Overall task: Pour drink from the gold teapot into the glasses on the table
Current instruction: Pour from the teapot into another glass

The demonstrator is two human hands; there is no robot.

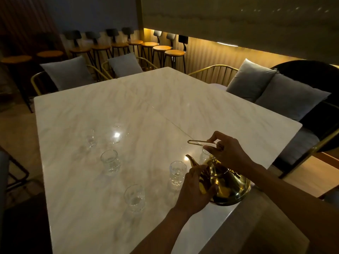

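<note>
Your polished gold metal teapot (227, 184) sits at the near right edge of the pale marble-patterned counter (110, 107), spout aimed left toward the closest clear ribbed drinking glass (177, 175). Your right hand (227, 153) pinches the thin gold wire handle (200, 143) raised above the lid, and your left hand (194, 191) cups the pot's belly below the spout, fingers curled against the metal.

Judge the pot as stiff, slick and fairly heavy if full; its smooth skin gives the left hand little purchase, and may be hot. Carry the weight on the wire handle, gripping at its middle so the pot hangs level, and use the left hand only to steady and tip.

Another glass (110, 162) stands further left, one (134, 197) nearer you, two faint ones (91, 137) beyond. They look light, fragile and easily knocked, so keep the spout just above each rim, not touching.
</note>
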